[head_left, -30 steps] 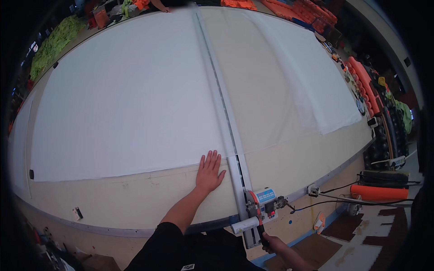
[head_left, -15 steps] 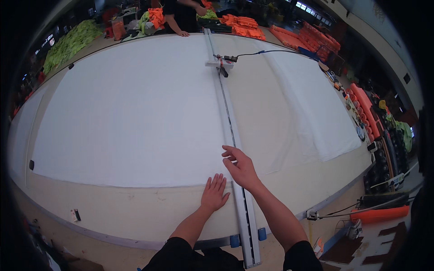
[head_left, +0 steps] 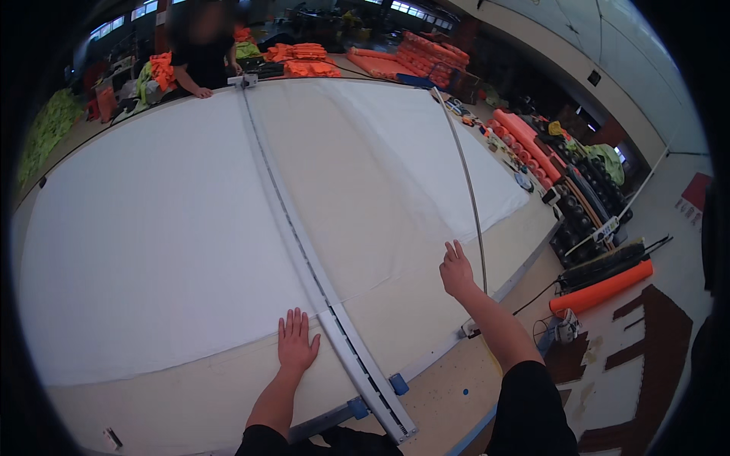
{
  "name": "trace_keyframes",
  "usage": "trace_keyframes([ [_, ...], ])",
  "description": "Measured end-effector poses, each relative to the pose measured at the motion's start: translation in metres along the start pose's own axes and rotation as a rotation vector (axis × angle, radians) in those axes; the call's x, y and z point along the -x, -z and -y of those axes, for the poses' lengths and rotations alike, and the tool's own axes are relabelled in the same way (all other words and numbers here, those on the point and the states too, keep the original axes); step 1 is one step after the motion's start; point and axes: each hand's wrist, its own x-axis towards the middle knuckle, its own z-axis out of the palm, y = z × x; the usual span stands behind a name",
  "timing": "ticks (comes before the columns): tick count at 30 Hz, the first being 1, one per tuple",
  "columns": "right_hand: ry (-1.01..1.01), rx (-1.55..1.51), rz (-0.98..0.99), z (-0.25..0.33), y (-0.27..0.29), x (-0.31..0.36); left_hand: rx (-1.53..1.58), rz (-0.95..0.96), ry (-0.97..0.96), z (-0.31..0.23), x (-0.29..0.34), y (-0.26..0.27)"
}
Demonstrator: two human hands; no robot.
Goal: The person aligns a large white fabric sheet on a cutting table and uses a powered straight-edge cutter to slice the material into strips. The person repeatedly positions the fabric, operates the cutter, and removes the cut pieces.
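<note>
My left hand lies flat, fingers stretched, across the near edge of a wide sheet of white fabric, just left of a long metal cutting rail. To the right of the rail my right hand is raised over the table, two fingers extended and the others partly curled, with nothing visible in it. A thin bent rod passes close to the right hand; no contact shows. At the rail's far end sits the cutter carriage.
A second white fabric piece lies on the beige table at right. Across the table stands a person, one hand at the edge. Blue clamps flank the rail's near end. Orange fabric rolls lie beyond the right edge.
The cutter carriage has moved to the rail's far end. My right hand has moved right, away from the rail, while my left stays flat. The view has turned right.
</note>
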Motion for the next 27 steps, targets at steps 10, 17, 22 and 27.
trace_keyframes([
  [10, -0.101, 0.394, 0.671, -0.131, -0.03, 0.106, 0.029, 0.004, -0.033, -0.005, -0.004, 0.01],
  [17, -0.532, -0.059, 0.832, -0.128, -0.011, 0.209, 0.009, -0.021, -0.026, 0.001, -0.001, 0.009],
  [22, -0.454, -0.449, 0.41, -0.05, 0.019, 0.251, 0.017, -0.048, -0.025, 0.0, -0.001, 0.008],
  [27, -0.599, -1.99, 0.429, 0.156, 0.104, 0.152, 0.028, -0.045, -0.04, 0.0, -0.003, 0.011],
])
